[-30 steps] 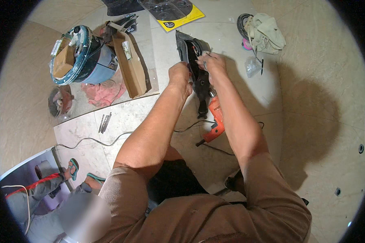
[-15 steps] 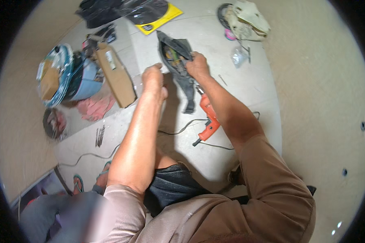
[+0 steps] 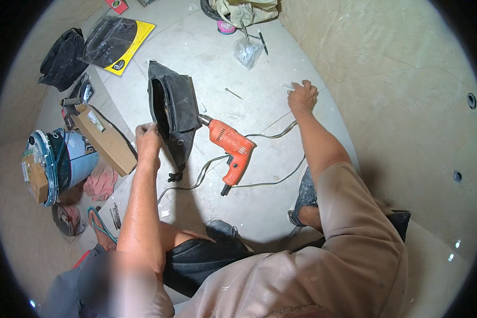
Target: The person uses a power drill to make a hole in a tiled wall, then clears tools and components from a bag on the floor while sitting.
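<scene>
A black fabric tool pouch (image 3: 181, 100) lies on the floor with its mouth gaping; the inside is mostly dark. My left hand (image 3: 148, 142) is closed at the pouch's left edge, thumb and fingers pinching the fabric. Well to the right, my right hand (image 3: 303, 98) reaches low over the floor near the wall. Its fingers are curled, and a small pale thing shows at the fingertips, too small to name. Between my hands lies an orange power drill (image 3: 232, 146), its chuck against the pouch and its grip toward me.
A bucket (image 3: 77, 153), a cardboard box (image 3: 105, 139) and a pink cloth (image 3: 100, 182) stand at left. Black-and-yellow packaging (image 3: 116, 45) lies far left. A clear plastic bag (image 3: 247, 52) and a thin metal pin (image 3: 233, 93) are beyond the drill. Its cable (image 3: 273, 135) crosses the floor. Another person sits lower left.
My right hand has let go of the pouch and moved right toward the wall. My left hand has come to the pouch's edge. The view has shifted, so the floor things appear farther left.
</scene>
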Available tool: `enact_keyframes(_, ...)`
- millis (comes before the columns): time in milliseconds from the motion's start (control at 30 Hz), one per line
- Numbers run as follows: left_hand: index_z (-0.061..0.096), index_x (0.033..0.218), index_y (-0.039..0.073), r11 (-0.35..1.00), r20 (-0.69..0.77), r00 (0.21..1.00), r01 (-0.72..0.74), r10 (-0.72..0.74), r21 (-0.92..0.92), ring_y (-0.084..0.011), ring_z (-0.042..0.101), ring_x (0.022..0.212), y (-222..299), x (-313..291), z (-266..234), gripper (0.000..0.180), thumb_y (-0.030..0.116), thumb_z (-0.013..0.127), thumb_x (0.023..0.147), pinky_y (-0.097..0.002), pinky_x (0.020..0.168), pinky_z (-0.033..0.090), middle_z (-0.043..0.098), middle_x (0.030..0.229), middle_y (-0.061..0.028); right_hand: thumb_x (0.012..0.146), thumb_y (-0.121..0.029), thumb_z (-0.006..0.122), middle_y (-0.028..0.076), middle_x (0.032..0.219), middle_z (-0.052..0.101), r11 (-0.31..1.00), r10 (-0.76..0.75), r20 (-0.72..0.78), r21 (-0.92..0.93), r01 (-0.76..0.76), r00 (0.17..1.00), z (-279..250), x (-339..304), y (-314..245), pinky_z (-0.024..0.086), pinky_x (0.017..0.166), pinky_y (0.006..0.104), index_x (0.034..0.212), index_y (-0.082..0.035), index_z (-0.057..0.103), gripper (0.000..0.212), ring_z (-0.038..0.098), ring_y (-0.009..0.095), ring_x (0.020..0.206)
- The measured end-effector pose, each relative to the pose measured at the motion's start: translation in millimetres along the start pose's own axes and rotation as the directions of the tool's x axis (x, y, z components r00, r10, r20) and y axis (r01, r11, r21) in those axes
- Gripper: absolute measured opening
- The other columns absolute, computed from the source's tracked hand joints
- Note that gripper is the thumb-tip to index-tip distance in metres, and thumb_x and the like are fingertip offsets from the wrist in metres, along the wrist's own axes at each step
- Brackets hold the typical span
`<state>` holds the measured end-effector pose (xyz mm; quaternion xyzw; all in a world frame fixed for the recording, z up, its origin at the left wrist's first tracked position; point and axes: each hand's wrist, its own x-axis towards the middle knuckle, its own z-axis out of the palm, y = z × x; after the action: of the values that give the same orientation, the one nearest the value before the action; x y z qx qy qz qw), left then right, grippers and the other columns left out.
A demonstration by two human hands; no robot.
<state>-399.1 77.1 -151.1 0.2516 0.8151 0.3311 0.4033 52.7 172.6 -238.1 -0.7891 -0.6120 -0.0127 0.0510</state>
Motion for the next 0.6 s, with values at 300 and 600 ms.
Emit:
enact_keyframes(300,0.063,0.114,-0.009,0.947,-0.184,0.948,-0.211,0.259,0.243,-0.0295,0.063,0.083,-65.5,-11.9,42.4,0.056,0.045,0.062,0.097,-0.0401,0.081,0.049,0.07,0.091,-0.0235,0.091,-0.019,0.065,0.024,0.102,0.069,0.222,-0.148,0.316,0.934,-0.28,0.937,-6.8,43.4,-114.5,0.053,0.08,0.0519,0.107,0.002,0.064,0.026,0.068,0.042,0.093)
enact_keyframes(600,0.064,0.102,-0.005,0.949,-0.193,0.944,-0.22,0.266,0.228,-0.0263,0.062,0.082,-24.4,-49.7,52.0,0.034,0.026,0.068,0.092,-0.0379,0.078,0.05,0.064,0.091,-0.0162,0.087,-0.024,0.064,0.024,0.114,0.066,0.922,-0.132,0.087,0.376,0.09,0.987,16.3,80.8,-170.8,0.044,0.1,0.0469,0.11,0.0,0.068,0.034,0.06,0.042,0.111)
